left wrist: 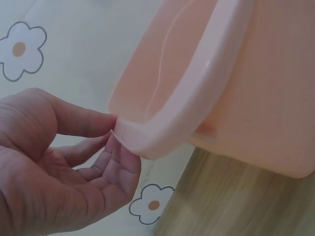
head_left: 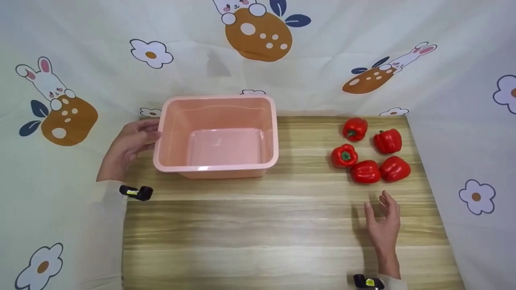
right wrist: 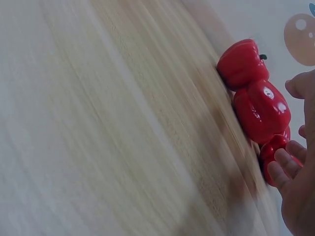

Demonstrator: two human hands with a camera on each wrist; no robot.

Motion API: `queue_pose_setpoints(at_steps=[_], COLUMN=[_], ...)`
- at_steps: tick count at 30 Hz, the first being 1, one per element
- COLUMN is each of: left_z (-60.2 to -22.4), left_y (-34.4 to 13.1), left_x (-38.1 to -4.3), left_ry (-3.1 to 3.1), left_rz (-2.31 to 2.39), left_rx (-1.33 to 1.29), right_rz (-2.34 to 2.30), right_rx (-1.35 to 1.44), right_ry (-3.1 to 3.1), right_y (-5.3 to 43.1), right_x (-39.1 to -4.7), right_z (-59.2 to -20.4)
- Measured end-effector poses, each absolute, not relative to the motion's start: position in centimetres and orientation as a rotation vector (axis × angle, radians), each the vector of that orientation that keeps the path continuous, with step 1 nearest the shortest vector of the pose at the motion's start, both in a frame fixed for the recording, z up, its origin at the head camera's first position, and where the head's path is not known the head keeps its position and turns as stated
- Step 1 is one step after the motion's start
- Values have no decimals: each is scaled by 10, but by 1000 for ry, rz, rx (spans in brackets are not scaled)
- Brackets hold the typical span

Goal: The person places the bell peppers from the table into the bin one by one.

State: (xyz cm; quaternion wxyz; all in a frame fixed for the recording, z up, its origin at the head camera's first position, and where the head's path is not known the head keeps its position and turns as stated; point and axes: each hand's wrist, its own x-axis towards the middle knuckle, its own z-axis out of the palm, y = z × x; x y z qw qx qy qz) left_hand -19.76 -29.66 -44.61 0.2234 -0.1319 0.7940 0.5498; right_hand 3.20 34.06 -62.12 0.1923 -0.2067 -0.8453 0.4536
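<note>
Head view shows a pink basin (head_left: 225, 147) on the wooden table (head_left: 282, 233), towards its back-left, the far wall of patterned cloth (head_left: 314, 48) close behind it. The left hand (head_left: 135, 139) is at the basin's left side, its fingers clamped on the rim, as the left wrist view confirms.

Well apart, towards the table's back-right, lies a group of red peppers (head_left: 365, 172). The right hand (head_left: 384, 225) is just in front of them, its thumb apart from the fingers and holding nothing. The two front peppers stand between this hand and those at the back. In the right wrist view, the hand partly covers the group. Each wrist carries a black device (head_left: 136, 192) beside a pale sleeve (head_left: 107, 217).

Counted: one basin; five peppers, three in front and two behind; two hands; two black devices. Printed on the cloth are three rabbits (head_left: 49, 84), each with an orange-brown shape, and seven flowers (head_left: 477, 197), some partly hidden or cut off by the frame.
</note>
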Motion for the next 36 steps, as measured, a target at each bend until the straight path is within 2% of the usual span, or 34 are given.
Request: queue_pose_setpoints(at_steps=[20, 36], left_z=[-450, -456], left_y=[-298, -297], left_x=[-185, -187], left_ry=[2123, 2152], left_rz=[1739, 1729], left_rx=[-403, -418], right_rz=[1499, 1523], right_rx=[-710, -655], right_ry=[-2315, -2242], right_y=[345, 342], right_x=[5, -30], right_z=[-629, -636])
